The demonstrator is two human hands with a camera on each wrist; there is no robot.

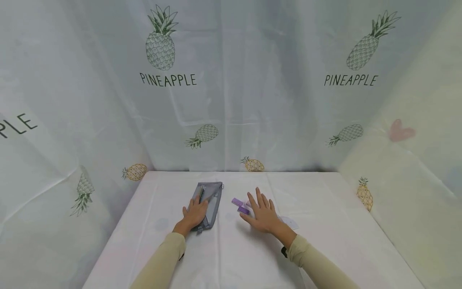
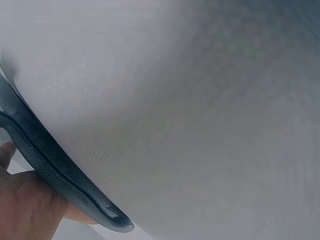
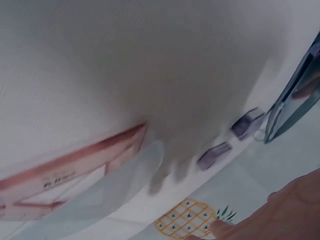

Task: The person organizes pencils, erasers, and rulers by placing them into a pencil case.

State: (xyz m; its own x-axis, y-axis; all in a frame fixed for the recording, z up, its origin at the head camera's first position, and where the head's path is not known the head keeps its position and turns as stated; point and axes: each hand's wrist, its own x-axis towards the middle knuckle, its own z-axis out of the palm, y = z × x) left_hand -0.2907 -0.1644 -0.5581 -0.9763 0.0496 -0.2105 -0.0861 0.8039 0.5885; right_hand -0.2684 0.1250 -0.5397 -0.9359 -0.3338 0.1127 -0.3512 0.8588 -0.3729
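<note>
My left hand (image 1: 196, 212) rests on a grey mesh zip pouch (image 1: 215, 204), its fingers over the near left part. Pencils (image 1: 201, 192) show in the pouch. In the left wrist view the pouch's dark edge (image 2: 60, 170) passes in front of that hand (image 2: 30, 207). My right hand (image 1: 264, 216) is held with fingers spread, its shadow falling on the table. Beside its fingers lie small purple blocks (image 1: 243, 210), and a pinkish piece (image 1: 248, 204) is partly covered by them. A clear protractor-like sheet (image 1: 290, 222) sticks out past the right hand.
In the right wrist view a pink-edged set square (image 3: 100, 150) lies beside a translucent curved sheet (image 3: 120, 180). White cloth covers the table (image 1: 325, 208). A pineapple-print curtain (image 1: 252, 100) stands behind the table and along both sides.
</note>
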